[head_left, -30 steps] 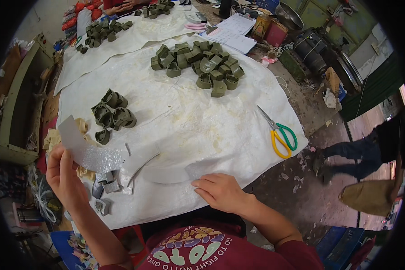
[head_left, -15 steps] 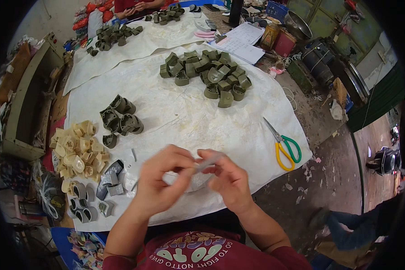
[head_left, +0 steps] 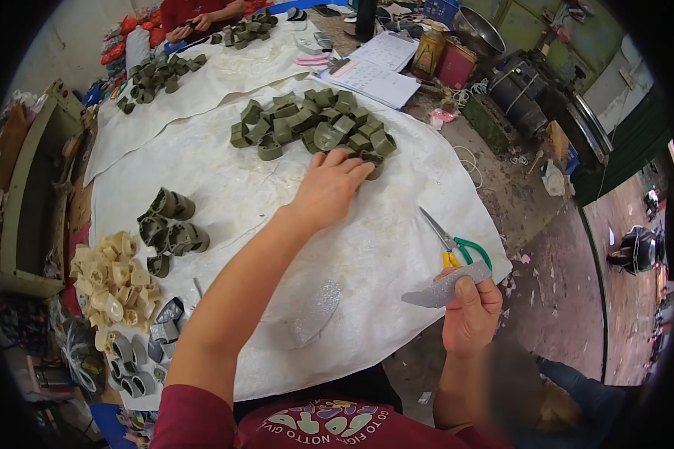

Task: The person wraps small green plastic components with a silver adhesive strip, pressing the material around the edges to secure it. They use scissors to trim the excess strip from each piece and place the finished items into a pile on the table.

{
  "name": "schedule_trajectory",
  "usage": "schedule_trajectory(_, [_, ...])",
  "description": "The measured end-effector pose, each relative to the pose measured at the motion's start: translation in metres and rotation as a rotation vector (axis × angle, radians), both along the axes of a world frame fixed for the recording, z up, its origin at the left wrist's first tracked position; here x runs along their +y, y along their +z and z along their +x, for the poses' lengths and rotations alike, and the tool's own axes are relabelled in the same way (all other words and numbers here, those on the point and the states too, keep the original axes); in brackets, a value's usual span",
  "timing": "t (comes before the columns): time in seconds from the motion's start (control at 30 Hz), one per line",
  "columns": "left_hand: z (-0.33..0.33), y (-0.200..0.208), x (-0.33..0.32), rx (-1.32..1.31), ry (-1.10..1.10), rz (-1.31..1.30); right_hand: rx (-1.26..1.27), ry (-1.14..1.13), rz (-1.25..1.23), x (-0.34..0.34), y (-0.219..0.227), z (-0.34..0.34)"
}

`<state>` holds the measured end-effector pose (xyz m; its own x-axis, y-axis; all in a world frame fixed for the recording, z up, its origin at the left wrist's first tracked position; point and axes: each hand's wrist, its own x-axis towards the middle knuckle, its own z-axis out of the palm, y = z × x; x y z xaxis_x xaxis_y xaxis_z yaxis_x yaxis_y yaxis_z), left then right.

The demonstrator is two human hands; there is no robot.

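Observation:
My left hand [head_left: 327, 188] reaches out to the near edge of a pile of olive-green, hollow heel-shaped pieces [head_left: 283, 127]. Its fingers are slightly spread over the nearest ones, and what lies under the fingertips is hidden. A hollow green piece [head_left: 374, 166] sits right beside the fingers. On the right, my right hand [head_left: 472, 314] pinches a cut strip of grey glittery sheet [head_left: 436, 292] between thumb and fingers. Another glittery grey sheet piece [head_left: 316, 308] lies flat on the white cloth between my arms. Scissors [head_left: 449, 243] with yellow and green handles lie behind the right hand, partly covered by it.
Several green pieces [head_left: 174, 232], cream pieces [head_left: 112, 284] and grey-covered pieces [head_left: 131, 370] stand along the left of the white cloth [head_left: 240, 202]. Papers [head_left: 382, 71] lie at the back right. A person [head_left: 202, 15] handles something dark at the far end.
Both hands were together over the cloth, handling a grey strip. My left hand has gone forward to the green pile; my right has moved right, holding the strip. The whole view has shifted slightly.

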<state>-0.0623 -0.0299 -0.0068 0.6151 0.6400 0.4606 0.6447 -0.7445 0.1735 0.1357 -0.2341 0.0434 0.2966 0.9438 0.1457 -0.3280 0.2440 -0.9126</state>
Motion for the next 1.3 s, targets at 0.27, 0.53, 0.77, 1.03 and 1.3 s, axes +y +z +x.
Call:
schedule_trajectory(0.27, [-0.035,0.032,-0.02,-0.173,-0.021,-0.036,0.017,-0.115,0.019,-0.01,-0.019,0.016])
schedule_trajectory(0.53, [-0.117,0.031,-0.079,0.199,-0.039,-0.3,-0.029,-0.148,-0.006,-0.024,-0.021,0.025])
schedule_trajectory(0.77, [-0.101,0.046,-0.131,-1.41,-0.075,-1.066,-0.274,0.154,-0.188,-0.027,0.011,-0.017])
schedule_trajectory(1.03, [-0.071,0.027,-0.214,-1.68,0.055,-1.336,-0.261,0.559,-0.149,-0.003,0.003,-0.093])
schedule_trajectory(1.3, [-0.111,0.01,-0.23,-1.588,0.239,-1.181,-0.691,0.609,0.026,-0.004,0.018,-0.096])
